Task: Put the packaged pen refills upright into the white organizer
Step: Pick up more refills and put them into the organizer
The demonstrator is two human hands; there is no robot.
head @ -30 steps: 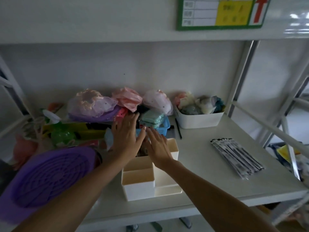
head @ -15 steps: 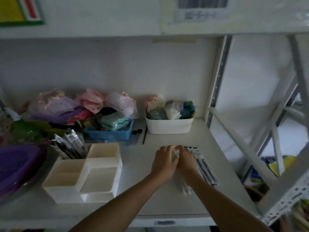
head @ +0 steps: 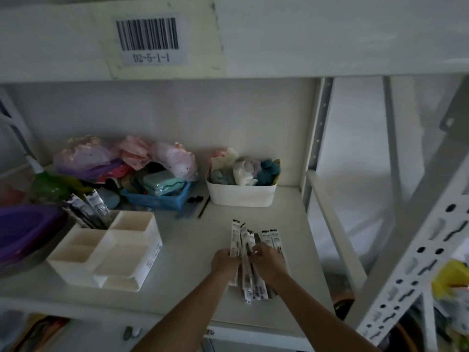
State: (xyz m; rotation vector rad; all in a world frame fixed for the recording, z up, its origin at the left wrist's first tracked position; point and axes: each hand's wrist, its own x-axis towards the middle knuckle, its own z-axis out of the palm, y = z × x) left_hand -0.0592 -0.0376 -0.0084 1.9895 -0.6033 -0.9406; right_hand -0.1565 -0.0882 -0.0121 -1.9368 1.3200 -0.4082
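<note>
A bundle of packaged pen refills lies on the white shelf, right of centre, fanned out at its far end. My left hand grips the bundle's left side and my right hand grips its right side. The white organizer stands at the left of the shelf. Several packaged refills stand upright in its back left compartment; its other compartments look empty.
A white bin of cloth items and a blue basket stand at the back. A purple lid and a green spray bottle sit at the left. A black pen lies behind the bundle. Upright shelf posts rise on the right.
Both hands left the organizer, moved right to the refill bundle and closed on it. The view swung right, and the bundle's far end now fans out.
</note>
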